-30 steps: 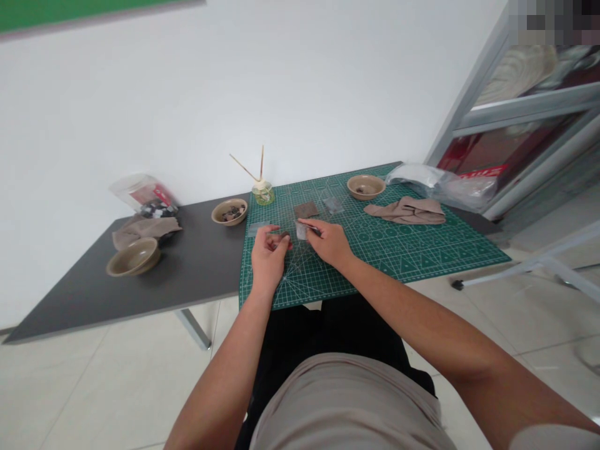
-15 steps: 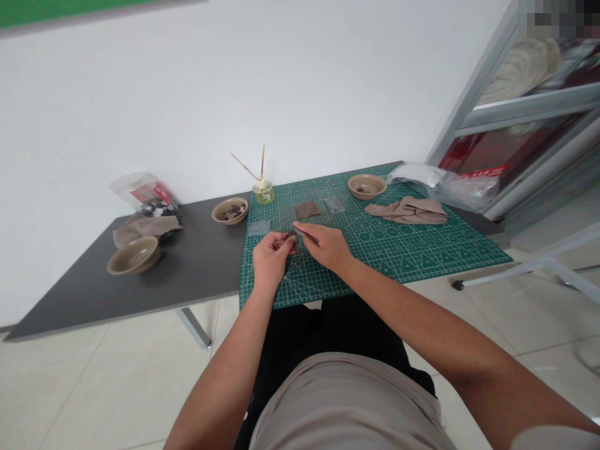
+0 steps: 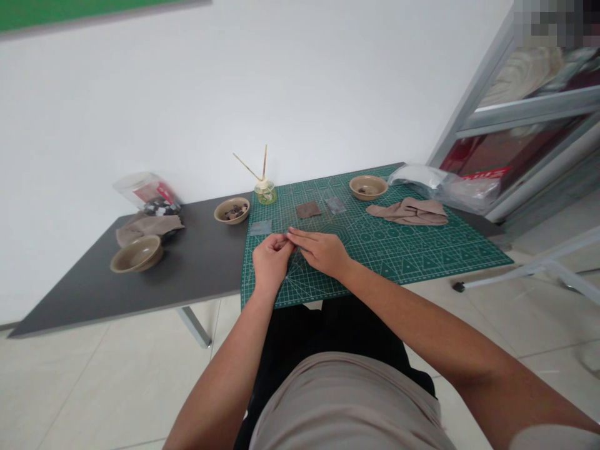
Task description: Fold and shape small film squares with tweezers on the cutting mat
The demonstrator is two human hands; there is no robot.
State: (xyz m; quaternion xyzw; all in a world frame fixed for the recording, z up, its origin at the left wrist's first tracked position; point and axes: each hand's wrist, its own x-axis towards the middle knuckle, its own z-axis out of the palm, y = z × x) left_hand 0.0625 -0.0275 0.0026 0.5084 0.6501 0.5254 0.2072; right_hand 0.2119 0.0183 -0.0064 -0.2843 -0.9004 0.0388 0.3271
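Over the green cutting mat (image 3: pixel 398 247), my two hands meet at the fingertips. My left hand (image 3: pixel 270 261) is closed in a pinch, thumb against the forefinger; whatever small thing it holds is hidden. The fingers of my right hand (image 3: pixel 324 253) are pressed together and reach across to the left fingertips, hiding most of what lies between. Just beyond the hands, a brown square piece (image 3: pixel 308 209) lies flat on the mat. A small clear bag (image 3: pixel 335 205) is to its right, and a greyish flat packet (image 3: pixel 260 228) to its left.
A bowl of small dark and tan pieces (image 3: pixel 232 211) stands left of the mat, near a reed diffuser (image 3: pixel 265 190). Farther left are another bowl (image 3: pixel 137 254), a cloth (image 3: pixel 147 229) and a clear jar (image 3: pixel 146 192). Rightward are a bowl (image 3: pixel 368 187), brown cloth (image 3: pixel 412 212) and plastic bag (image 3: pixel 450 186).
The right hand has shifted slightly left, its fingers now over the left fingertips. The reddish bit seen by the left thumb is now hidden.
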